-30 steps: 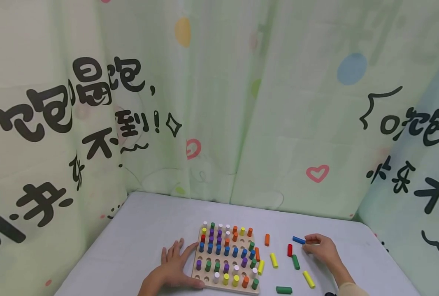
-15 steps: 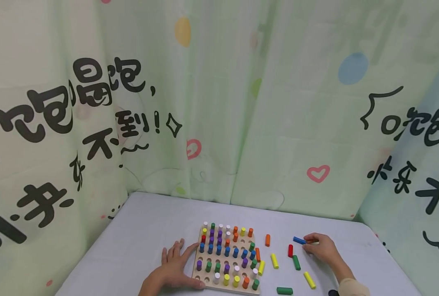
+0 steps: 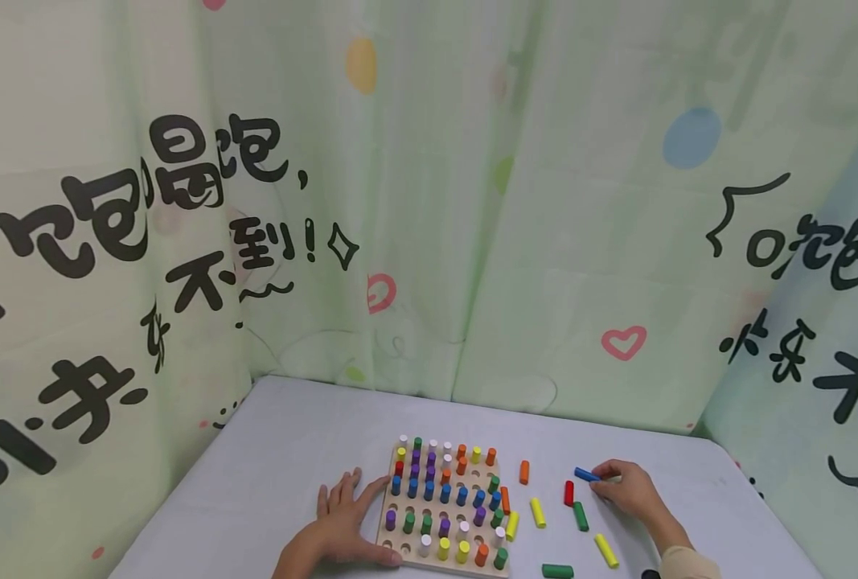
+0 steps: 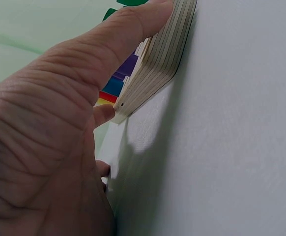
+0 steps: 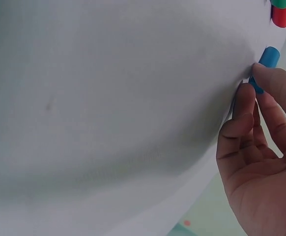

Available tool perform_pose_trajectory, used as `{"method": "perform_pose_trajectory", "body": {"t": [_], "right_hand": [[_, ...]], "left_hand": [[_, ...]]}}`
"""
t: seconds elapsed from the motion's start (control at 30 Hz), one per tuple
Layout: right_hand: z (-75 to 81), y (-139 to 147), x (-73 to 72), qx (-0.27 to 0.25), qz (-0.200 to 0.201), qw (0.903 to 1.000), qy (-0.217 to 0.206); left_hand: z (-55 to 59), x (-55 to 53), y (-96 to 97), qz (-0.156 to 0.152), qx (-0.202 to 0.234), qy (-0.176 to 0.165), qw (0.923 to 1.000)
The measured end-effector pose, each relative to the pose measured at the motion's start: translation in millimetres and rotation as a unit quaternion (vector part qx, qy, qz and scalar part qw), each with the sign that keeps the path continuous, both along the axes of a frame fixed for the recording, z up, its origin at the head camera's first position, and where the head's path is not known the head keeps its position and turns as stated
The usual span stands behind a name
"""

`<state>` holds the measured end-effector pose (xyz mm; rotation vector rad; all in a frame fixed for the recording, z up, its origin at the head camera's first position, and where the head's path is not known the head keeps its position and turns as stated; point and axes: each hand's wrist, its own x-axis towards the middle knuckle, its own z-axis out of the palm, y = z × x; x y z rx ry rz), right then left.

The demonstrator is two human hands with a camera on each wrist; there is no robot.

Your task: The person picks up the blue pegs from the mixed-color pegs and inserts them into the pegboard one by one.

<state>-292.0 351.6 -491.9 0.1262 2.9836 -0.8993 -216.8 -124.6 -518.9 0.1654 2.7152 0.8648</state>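
A wooden pegboard [image 3: 439,568] stands on the white table, with pegs of several colours upright in rows of holes. My left hand [image 3: 338,527] steadies it from the left, fingers spread, its thumb along the near-left corner. In the left wrist view, the thumb lies on the board's layered edge [image 4: 167,49]. Over on the right, my right hand [image 3: 627,486] pinches one end of a blue peg [image 3: 585,474] between thumb and fingertips. That peg lies tilted at table height; the right wrist view shows its outer end [image 5: 270,56] sticking out past the thumb.
Between board and right hand lie loose pegs: red [image 3: 569,493], green [image 3: 580,516], yellow [image 3: 538,512] and orange [image 3: 524,472]. Another green peg [image 3: 557,571] lies near the front. A printed curtain [image 3: 414,201] encloses the table's back and sides.
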Motion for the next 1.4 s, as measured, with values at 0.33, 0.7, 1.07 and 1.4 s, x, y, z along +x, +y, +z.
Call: {"method": "perform_pose_trajectory", "body": {"t": [0.33, 0.7, 1.07, 1.4], "right_hand": [[-0.4, 2.5, 6.5, -0.013, -0.010, 0.9999, 0.002], [1.7, 2.0, 21.1, -0.041, -0.013, 0.9990, 0.014], [20.0, -24.0, 29.0, -0.047, -0.016, 0.9982, 0.034], [27.8, -44.6, 35.2, -0.049, -0.003, 0.9980, 0.040]], "left_hand": [[2.7, 0.6, 2.8, -0.002, -0.005, 0.000, 1.0000], [5.5, 1.7, 3.4, 0.001, -0.005, -0.003, 1.0000], [4.3, 2.6, 1.0, 0.004, -0.007, 0.004, 1.0000], [3.6, 2.5, 2.8, 0.002, -0.007, 0.004, 1.0000]]}}
